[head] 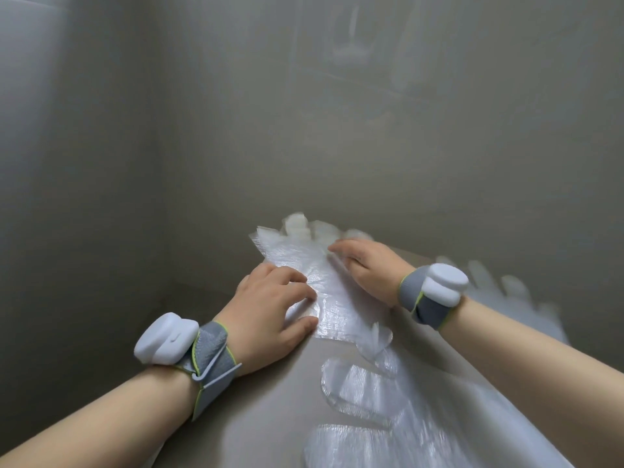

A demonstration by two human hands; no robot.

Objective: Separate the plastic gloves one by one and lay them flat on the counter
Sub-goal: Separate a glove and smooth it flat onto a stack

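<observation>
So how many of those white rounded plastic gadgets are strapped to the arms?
2: one white plastic pod on the grey fabric strap at the left wrist, the other strapped at the right wrist. None looks hidden.

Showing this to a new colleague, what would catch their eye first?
Both hands, the left hand and right hand, press on a clear plastic glove at the centre of the counter. Each wrist carries a grey band with a white device. More gloves lie flat in the lower right foreground.

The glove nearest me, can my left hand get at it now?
Probably yes: the left hand presses the far glove, and the near glove lies flat on the counter beside that wrist, nothing covering it.
</observation>
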